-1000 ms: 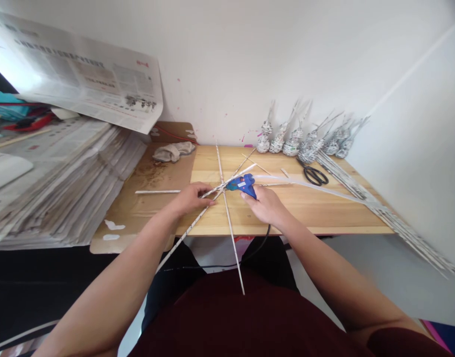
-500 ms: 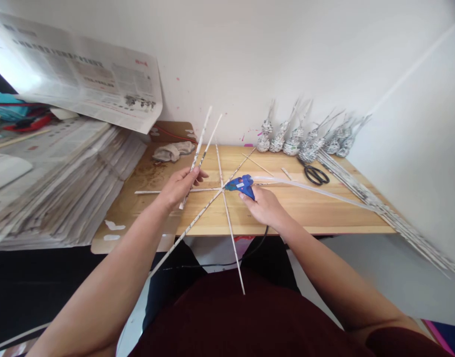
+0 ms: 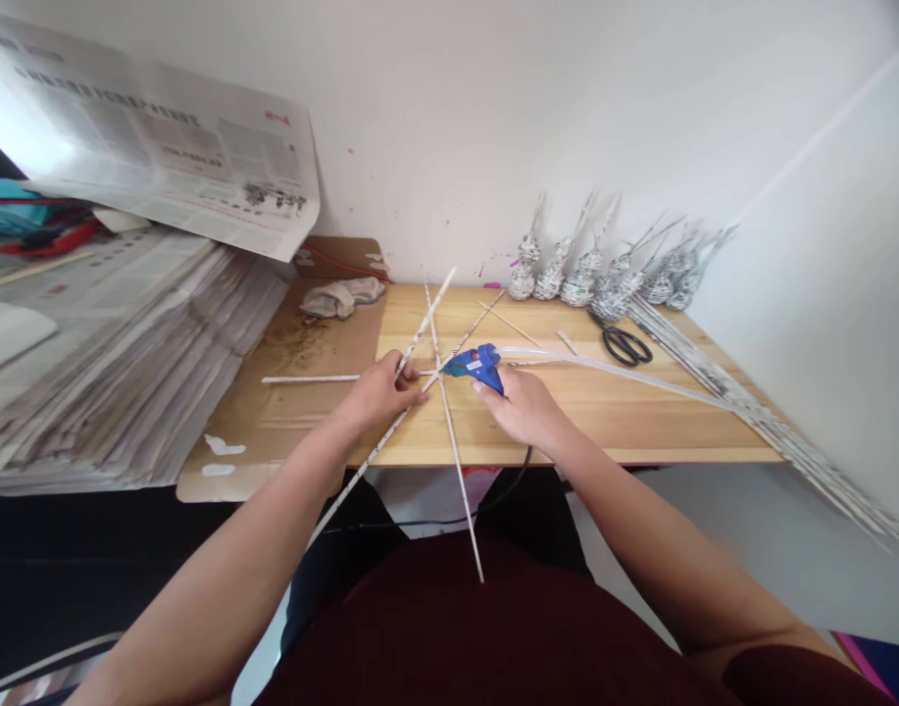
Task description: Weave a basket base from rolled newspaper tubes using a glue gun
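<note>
Several thin rolled-paper sticks cross in a star shape, and one of them runs down past the table's front edge. My right hand is closed around a blue hot glue gun, its nozzle at the crossing point. A long clear glue stick trails from the gun's back end to the right. Just left of the crossing, my left hand grips a rolled-paper stick that slants up and right. Whether a second stick lies alongside it in the hand cannot be made out.
Several woven paper gourd shapes line the wall, with black-handled scissors before them. A bundle of paper sticks hangs over the table's right side. Stacked newspapers and a crumpled glove are at left. A black cord hangs below.
My left hand has moved right and slightly down, closer to the crossing. Two upright sticks showed in it before; now one shows, tilted further right. My right hand and the glue gun stay put.
</note>
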A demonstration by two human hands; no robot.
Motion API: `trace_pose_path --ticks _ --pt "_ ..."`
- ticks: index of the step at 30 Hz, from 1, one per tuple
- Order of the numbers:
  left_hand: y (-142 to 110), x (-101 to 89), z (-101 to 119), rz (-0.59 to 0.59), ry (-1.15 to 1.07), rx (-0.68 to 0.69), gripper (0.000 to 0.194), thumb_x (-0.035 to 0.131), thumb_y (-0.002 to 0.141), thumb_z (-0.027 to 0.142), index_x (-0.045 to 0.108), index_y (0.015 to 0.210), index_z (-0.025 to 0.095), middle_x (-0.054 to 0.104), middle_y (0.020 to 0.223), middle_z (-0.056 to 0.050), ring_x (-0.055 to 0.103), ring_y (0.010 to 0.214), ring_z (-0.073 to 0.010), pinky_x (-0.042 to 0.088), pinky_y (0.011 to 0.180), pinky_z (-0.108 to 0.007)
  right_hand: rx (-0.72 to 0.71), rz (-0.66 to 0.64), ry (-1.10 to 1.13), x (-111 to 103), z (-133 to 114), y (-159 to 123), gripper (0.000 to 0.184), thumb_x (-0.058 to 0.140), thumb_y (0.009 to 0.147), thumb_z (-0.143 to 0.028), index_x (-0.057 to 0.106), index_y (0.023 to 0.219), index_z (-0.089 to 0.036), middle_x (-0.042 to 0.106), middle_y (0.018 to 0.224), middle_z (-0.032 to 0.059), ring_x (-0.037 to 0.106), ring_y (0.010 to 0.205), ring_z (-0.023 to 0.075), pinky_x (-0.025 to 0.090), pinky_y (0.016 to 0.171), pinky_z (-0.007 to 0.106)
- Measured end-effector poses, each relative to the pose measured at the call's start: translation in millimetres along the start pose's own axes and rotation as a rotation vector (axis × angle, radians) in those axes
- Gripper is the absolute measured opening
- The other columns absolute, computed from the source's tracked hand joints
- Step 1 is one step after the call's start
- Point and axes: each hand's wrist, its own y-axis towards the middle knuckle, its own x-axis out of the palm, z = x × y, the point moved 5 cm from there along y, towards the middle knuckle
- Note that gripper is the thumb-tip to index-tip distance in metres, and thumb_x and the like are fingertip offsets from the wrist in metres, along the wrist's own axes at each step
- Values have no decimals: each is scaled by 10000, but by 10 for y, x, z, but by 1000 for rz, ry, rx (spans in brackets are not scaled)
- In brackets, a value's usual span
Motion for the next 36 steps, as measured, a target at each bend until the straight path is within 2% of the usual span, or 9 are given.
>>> trace_pose_path --ticks 14,28,36 --pt "23 35 -79 -37 21 9 431 798 615 406 473 836 229 666 951 -17 564 734 -163 428 691 -308 4 -17 -59 -26 -64 8 380 413 971 -468 632 990 -158 712 987 153 659 916 290 421 735 342" --pt "14 15 -47 -19 10 32 428 806 603 436 523 844 223 616 800 8 568 702 -170 423 651 -295 6 -15 -78 -53 -103 -7 387 415 971 -463 645 981 -153 716 952 162 660 882 296 426 718 353" --pt "1 3 -32 -37 0 18 440 816 600 431 558 885 216 622 811 3 581 721 -179 428 663 -296 -21 -20 -64 -60 -146 -34 361 425 970 -440 644 1028 -159 719 978 154 663 907 286 428 738 346"
